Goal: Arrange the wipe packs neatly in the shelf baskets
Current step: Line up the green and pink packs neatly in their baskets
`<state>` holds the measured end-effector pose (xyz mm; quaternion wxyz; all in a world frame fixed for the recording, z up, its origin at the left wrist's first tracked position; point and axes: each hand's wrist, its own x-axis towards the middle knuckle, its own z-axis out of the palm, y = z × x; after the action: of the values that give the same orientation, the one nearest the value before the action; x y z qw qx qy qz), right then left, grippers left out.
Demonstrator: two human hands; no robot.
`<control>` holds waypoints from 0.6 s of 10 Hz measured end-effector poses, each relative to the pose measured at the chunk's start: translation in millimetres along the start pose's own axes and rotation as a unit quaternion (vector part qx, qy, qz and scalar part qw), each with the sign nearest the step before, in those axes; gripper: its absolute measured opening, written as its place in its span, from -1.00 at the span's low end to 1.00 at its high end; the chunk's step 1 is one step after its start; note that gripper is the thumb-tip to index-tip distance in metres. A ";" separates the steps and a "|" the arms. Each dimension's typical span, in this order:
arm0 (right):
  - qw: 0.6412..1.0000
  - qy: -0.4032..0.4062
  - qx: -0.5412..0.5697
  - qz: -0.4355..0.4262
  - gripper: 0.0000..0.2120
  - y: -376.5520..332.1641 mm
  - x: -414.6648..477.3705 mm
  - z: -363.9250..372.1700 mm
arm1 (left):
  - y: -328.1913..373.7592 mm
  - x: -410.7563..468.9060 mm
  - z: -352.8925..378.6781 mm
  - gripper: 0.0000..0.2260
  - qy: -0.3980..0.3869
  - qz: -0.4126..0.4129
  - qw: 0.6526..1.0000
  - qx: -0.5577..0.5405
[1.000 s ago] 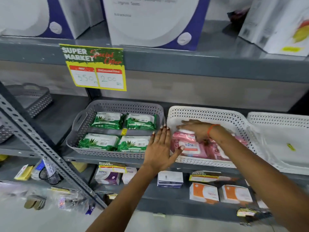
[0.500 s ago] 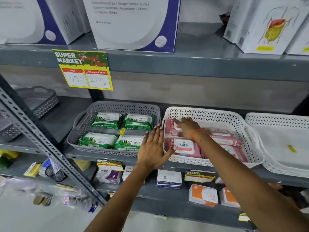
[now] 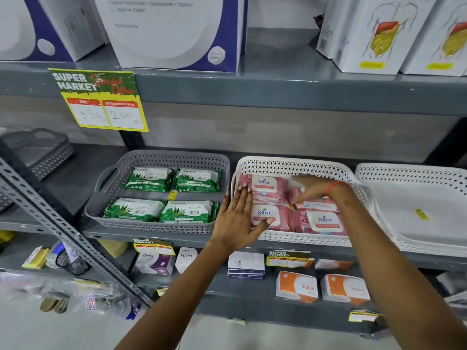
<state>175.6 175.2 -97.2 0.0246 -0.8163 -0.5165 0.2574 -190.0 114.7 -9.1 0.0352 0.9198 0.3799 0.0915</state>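
- Handling these pink wipe packs (image 3: pixel 269 188) should be easy, I judge: soft film pouches, light, squashy in the middle, a bit slick on the wrap, with a stiffer white flip lid on top. Nothing fragile, though a hard squeeze could crumple the wrap.
- Taking hold looks best across the short sides, or flat-palmed on the lid to slide a pack; pinching the loose end seal would let it flop.
- Four pink packs lie in the white basket (image 3: pixel 290 164) on the shelf: two at the left, at 10 and 8 o'clock within the basket, and two at the right, the rear one partly hidden under the wrist.
- Left hand (image 3: pixel 240 221) is spread flat, fingers together and pointing to 12 o'clock, laid against the basket's left end and touching the two left packs; it holds nothing.
- Right hand (image 3: pixel 310 189) reaches in from 4 o'clock, loosely open, fingertips down on the packs near the basket's middle; whether it pinches one I cannot tell.
- Green wipe packs (image 3: pixel 161 194) already sit four square in the grey basket (image 3: pixel 106 198) at 9 o'clock of the white one.
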 end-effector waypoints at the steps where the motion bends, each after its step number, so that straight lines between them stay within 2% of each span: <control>1: 0.993 -0.083 0.085 -0.003 -0.02 47.9 3.1 -16.9 | 3.1 0.7 7.6 -0.08 0.002 -0.010 1.000 0.002; 2: 0.997 -0.019 0.040 0.070 -0.42 -24.3 -114.4 -44.2 | 4.4 1.0 8.3 -0.09 0.006 -0.010 1.000 0.011; 3: 0.991 0.129 -0.022 -0.013 -0.29 -53.5 -154.2 -52.3 | 3.5 1.4 6.2 -0.07 0.006 -0.017 1.000 0.016; 4: 0.995 0.076 -0.042 -0.056 -0.21 -44.7 -150.1 -43.8 | 7.9 4.3 3.4 -0.10 -0.011 -0.028 0.999 0.013; 5: 0.994 0.054 -0.068 -0.058 -0.18 -39.3 -147.3 -33.2 | 26.2 35.2 -0.9 -0.26 -0.044 -0.023 0.999 0.006; 6: 0.993 0.069 -0.066 -0.067 -0.20 -37.9 -153.0 -24.7 | 36.5 69.9 0.3 -0.41 -0.092 -0.011 0.996 0.005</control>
<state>104.0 67.5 -3.8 0.0231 -0.7953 -0.5832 0.1638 -116.2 138.2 5.4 0.0666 0.9203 0.3854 0.0042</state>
